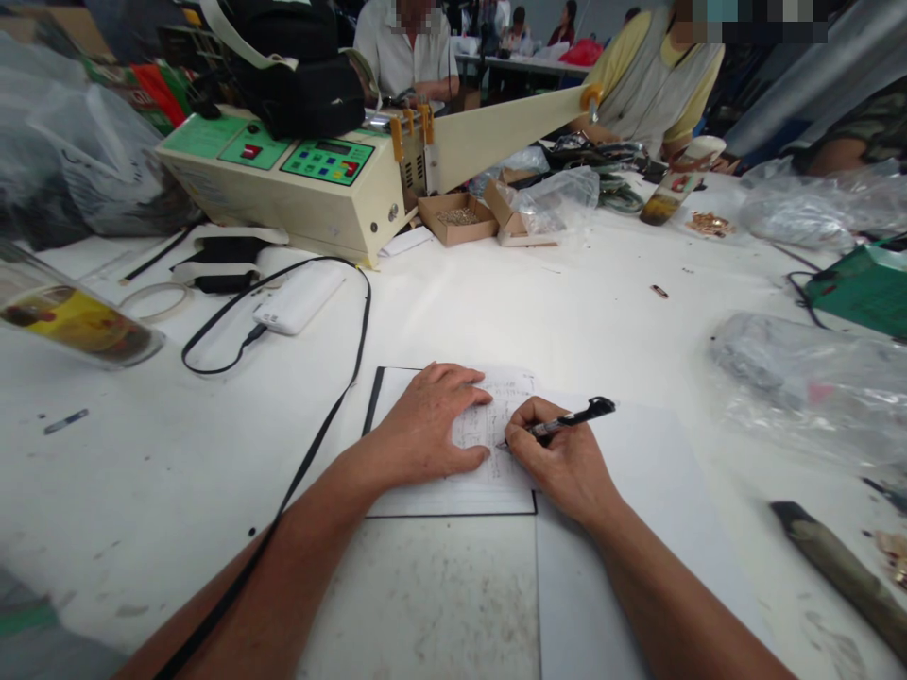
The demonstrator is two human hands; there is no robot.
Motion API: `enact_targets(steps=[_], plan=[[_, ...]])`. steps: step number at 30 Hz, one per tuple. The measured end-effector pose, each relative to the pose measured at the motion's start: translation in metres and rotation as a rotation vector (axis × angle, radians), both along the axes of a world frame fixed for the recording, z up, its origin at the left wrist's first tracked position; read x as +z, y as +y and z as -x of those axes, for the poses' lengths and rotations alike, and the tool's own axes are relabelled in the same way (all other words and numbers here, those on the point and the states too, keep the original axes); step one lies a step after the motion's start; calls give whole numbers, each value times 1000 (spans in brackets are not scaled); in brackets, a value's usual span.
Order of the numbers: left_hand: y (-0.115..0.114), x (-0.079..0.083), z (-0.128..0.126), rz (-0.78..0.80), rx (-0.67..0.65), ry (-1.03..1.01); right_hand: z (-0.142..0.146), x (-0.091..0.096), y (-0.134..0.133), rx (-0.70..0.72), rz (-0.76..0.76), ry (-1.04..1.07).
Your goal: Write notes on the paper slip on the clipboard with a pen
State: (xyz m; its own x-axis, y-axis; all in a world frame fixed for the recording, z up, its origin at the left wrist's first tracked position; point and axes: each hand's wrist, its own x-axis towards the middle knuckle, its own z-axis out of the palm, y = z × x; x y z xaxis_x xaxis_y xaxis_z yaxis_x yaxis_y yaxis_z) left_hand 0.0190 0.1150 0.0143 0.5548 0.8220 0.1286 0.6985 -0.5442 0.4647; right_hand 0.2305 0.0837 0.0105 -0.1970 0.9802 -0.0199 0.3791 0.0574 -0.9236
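A small sheet of paper [496, 392] with handwriting lies on a black-edged board [453, 505] near the table's front. My left hand [425, 425] lies flat on the sheet with fingers stretched out, pressing it down. My right hand [559, 458] is closed around a black pen [573, 418], whose tip touches the paper just right of my left thumb. A larger white sheet [638, 529] lies under my right wrist.
A cream machine [283, 184] with a green keypad stands at the back left, a black strap [326, 416] running from it towards me. A white power bank [298, 297], cardboard boxes [457, 217], plastic bags [814, 378] and bottles [77, 321] lie around. Other people sit across the table.
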Motion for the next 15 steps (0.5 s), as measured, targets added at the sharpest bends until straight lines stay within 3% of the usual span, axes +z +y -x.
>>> enact_targets(steps=[15], plan=[[-1, 3, -1, 21, 8, 1, 0, 0, 0, 1, -18, -18]])
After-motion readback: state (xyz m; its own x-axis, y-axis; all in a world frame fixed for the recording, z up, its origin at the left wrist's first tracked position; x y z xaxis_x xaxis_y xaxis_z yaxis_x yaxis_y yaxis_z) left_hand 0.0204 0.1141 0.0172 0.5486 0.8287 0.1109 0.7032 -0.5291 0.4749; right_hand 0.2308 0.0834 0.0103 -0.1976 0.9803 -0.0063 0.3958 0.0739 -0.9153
